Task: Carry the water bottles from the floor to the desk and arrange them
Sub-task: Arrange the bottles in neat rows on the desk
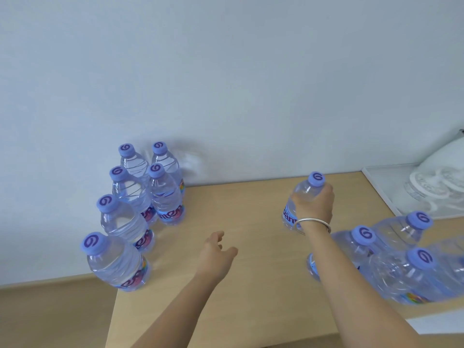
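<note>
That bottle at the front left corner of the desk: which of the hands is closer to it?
The left. The left hand hovers open over the desk just right of the corner bottle, not touching it. The right hand is farther right, gripping another bottle.

Held bottle: shoulder and label partly hidden behind the gripping right hand.
Bottles right of the grip: blurred, the nearest cut by the frame's right edge.
White object beyond them: cropped, perhaps a fan.
</note>
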### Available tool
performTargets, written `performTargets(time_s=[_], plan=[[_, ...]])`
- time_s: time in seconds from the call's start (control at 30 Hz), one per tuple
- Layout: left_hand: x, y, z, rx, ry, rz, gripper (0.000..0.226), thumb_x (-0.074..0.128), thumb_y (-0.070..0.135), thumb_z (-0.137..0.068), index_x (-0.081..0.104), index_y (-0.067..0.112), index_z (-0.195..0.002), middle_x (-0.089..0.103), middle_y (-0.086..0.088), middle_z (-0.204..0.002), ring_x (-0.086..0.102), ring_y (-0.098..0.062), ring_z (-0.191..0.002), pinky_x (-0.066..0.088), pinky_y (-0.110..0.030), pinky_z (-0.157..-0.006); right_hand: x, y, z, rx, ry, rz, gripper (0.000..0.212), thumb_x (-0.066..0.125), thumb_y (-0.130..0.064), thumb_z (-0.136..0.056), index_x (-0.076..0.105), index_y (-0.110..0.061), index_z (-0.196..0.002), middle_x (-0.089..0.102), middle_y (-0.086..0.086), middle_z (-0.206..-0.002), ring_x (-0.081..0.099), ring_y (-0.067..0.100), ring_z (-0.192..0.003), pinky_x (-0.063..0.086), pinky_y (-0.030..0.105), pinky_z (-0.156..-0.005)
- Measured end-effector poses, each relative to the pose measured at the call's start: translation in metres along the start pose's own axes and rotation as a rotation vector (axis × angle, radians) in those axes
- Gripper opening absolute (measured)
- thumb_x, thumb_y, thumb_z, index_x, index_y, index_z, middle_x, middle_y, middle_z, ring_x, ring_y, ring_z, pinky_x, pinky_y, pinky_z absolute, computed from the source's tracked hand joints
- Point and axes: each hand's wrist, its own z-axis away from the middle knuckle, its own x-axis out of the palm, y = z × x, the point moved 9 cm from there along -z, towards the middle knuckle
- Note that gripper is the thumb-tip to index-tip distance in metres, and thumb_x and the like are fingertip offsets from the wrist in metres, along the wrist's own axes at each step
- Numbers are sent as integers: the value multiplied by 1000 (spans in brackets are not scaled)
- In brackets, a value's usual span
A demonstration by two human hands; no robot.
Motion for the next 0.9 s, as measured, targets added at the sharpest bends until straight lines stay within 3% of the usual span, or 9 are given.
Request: performTargets(time_s=[0.1,0.2,0.27,0.43,0.53,0.7,0.83,0.9], plan=[[8,-5,5,-14,-48,11,60,63,16,-84,37,15,-138,40,1,-141,45,-14,-122,38,-24,-87,-2,1,9,-5,-22,12,51,73,-31,-70,49,-17,-112,55,2,-114,56,27,-98,39,32,-76],[15,-4,9,29,-116,-72,71,70,20,-79,34,17,-141,40,1,-142,44,-14,-124,41,-27,-93,-7,-9,26,-80,-50,-27,46,76,-33,-67,53,-20,-104,59,-1,-103,57,23,-95,42,31,-77],[18,0,10,57,-150,-87,82,75,24,-76,29,21,-144,40,2,-142,43,-14,-124,41,-29,-97,-8,-25,38,-150,-113,-59,43,79,-34,-64,54,-26,-98,61,-6,-95,58,19,-91,45,31,-78],[17,20,15,128,-165,46,101,82,30,-68,19,32,-147,38,12,-136,42,-11,-123,40,-25,-88,-8,-72,66,-224,-296,-143,42,80,-44,-55,56,-29,-86,63,-11,-84,61,13,-82,49,32,-74],[12,39,21,227,-170,213,88,85,18,-65,36,26,-138,55,9,-125,54,-10,-112,48,-28,-89,-6,-94,81,-230,-369,-152,51,74,-55,-47,58,-26,-86,66,-9,-83,63,13,-82,52,36,-76],[-3,53,35,302,-144,438,67,84,-5,-59,53,15,-114,70,-1,-95,67,-9,-82,52,-20,-69,4,-118,100,-224,-463,-155,60,72,-56,-42,57,-19,-87,66,0,-91,63,17,-84,53,42,-80],[-10,55,46,301,-204,495,64,85,7,-53,58,11,-110,72,-2,-91,67,-11,-80,52,-21,-68,16,-135,108,-276,-641,-197,56,73,-52,-50,58,-17,-92,61,14,-105,62,24,-97,50,43,-87],[-12,54,51,293,-260,512,64,84,18,-48,60,12,-107,72,-1,-90,67,-12,-81,51,-21,-69,21,-140,113,-308,-731,-230,45,72,-45,-56,58,-23,-93,62,9,-105,63,18,-96,51,36,-83]])
